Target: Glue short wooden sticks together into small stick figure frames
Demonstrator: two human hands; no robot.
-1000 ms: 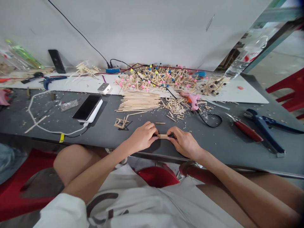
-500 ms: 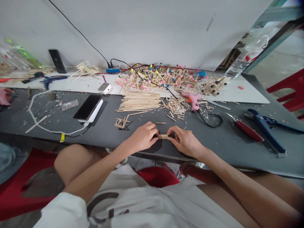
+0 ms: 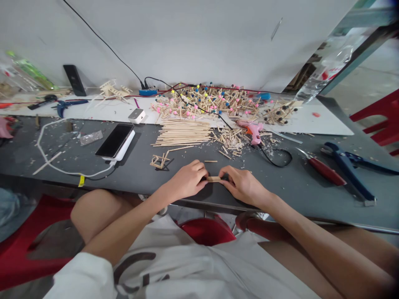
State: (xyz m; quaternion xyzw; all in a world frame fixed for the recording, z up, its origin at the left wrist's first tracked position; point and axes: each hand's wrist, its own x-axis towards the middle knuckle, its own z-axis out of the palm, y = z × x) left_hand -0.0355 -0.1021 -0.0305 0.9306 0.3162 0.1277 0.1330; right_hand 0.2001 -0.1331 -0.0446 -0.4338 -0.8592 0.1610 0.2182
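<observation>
My left hand (image 3: 187,179) and my right hand (image 3: 241,185) pinch the two ends of a short bundle of wooden sticks (image 3: 213,179), held flat just above the grey table (image 3: 140,170) near its front edge. Both hands have their fingers curled closed on it. A single short stick (image 3: 210,161) lies just beyond my hands. A small glued stick frame (image 3: 159,160) sits to the left of my left hand. Farther back lies a row of long wooden sticks (image 3: 182,133).
A pink glue gun (image 3: 253,130) with a black cord lies among cut stick pieces (image 3: 230,141). A pile of stick pieces with coloured beads (image 3: 205,104) fills the back. A phone on a power bank (image 3: 114,141) is at left. Red-handled pliers (image 3: 324,170) and blue cutters (image 3: 349,166) lie at right.
</observation>
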